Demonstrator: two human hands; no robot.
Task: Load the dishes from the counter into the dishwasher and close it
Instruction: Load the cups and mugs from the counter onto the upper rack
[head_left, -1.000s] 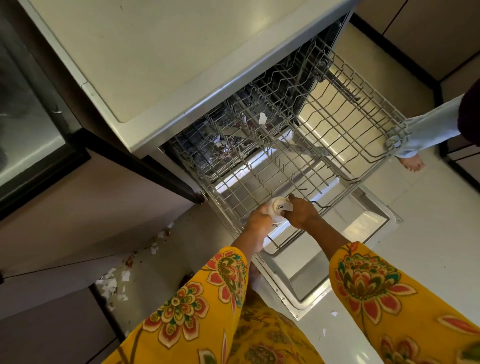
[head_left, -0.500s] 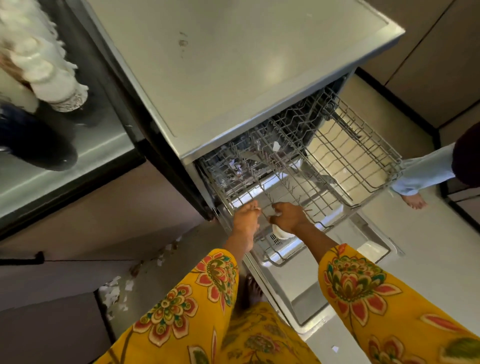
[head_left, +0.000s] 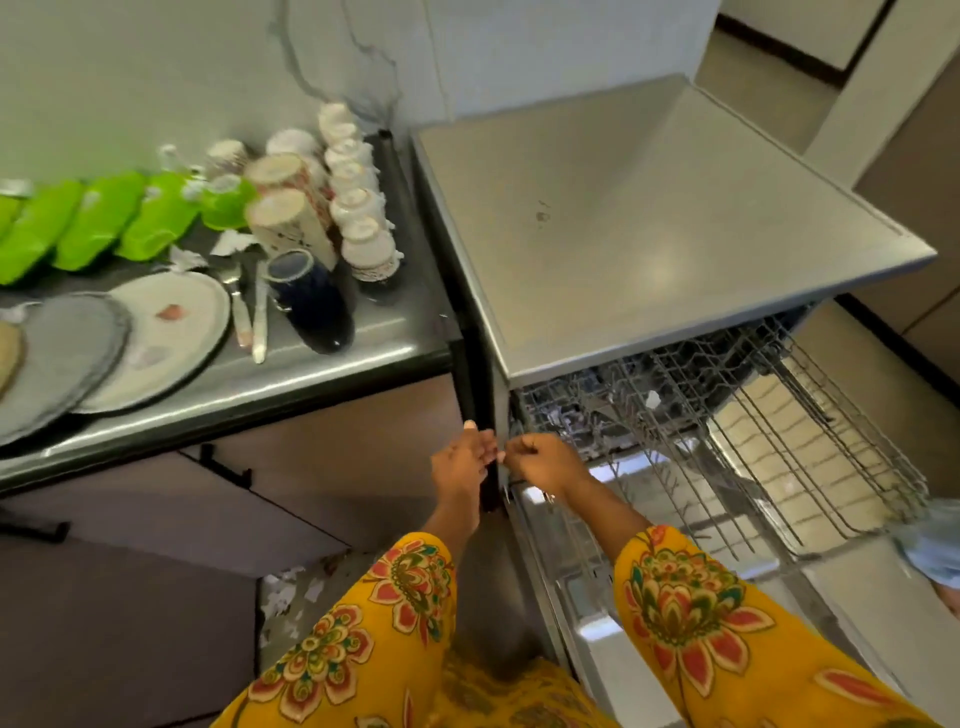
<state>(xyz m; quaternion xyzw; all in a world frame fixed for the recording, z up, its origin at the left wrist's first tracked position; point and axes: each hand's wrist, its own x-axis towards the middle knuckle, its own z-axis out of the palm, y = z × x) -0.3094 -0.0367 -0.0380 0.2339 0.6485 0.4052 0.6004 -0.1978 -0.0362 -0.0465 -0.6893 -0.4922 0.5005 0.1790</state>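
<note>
The steel dishwasher (head_left: 675, 234) stands open with its wire upper rack (head_left: 810, 457) pulled out over the lowered door (head_left: 587, 597). Both my hands hover at the rack's near left corner. My left hand (head_left: 465, 460) is empty with its fingers loosely apart. My right hand (head_left: 540, 462) has curled fingers and nothing visible in it. On the counter (head_left: 311, 384) to the left wait round plates (head_left: 166, 332), a dark blue cup (head_left: 311, 301), patterned tumblers (head_left: 291, 223), a row of white cups (head_left: 363, 244), green bowls (head_left: 93, 223) and cutlery (head_left: 249, 312).
A narrow dark gap separates the counter from the dishwasher. Cabinet doors with dark handles (head_left: 228, 470) sit under the counter. Another person's pale trouser leg (head_left: 935, 545) is at the right edge beside the rack. Paper scraps (head_left: 291, 587) litter the floor.
My hands let go of the white cup in the rack and drew back to its left corner. My view swung up and left, bringing the counter's dishes into sight.
</note>
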